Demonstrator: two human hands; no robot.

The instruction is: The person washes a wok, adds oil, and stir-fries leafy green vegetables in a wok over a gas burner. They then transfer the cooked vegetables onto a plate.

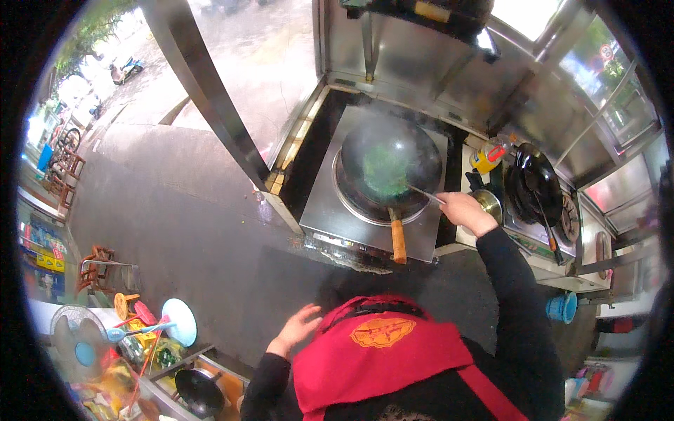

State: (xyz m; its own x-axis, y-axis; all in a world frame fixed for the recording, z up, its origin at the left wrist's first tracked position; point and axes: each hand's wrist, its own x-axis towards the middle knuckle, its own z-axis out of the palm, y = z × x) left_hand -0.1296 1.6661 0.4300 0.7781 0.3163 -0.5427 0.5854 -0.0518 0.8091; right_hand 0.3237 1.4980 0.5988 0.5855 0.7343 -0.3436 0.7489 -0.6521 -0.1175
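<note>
My right hand [466, 211] grips the thin metal handle of a cooking utensil [425, 194], whose far end reaches into a black wok [429, 152]. Chopped-looking green food [386, 171] lies in the wok under rising steam, which blurs it and hides the utensil's tip. The wok rests on a round burner in a stainless steel stove top [326, 197], with its wooden handle [398, 242] pointing towards me. My left hand [299, 327] hangs beside my red apron [384, 363], fingers slightly apart, holding nothing.
Right of the stove are a metal bowl [489, 204], a yellow-labelled bottle [485, 158] and tilted black woks [537, 181]. A steel post [210, 100] rises left of the stove. Behind my left side stand a fan [79, 342] and another black pan [199, 392]. A blue bucket [562, 308] stands right.
</note>
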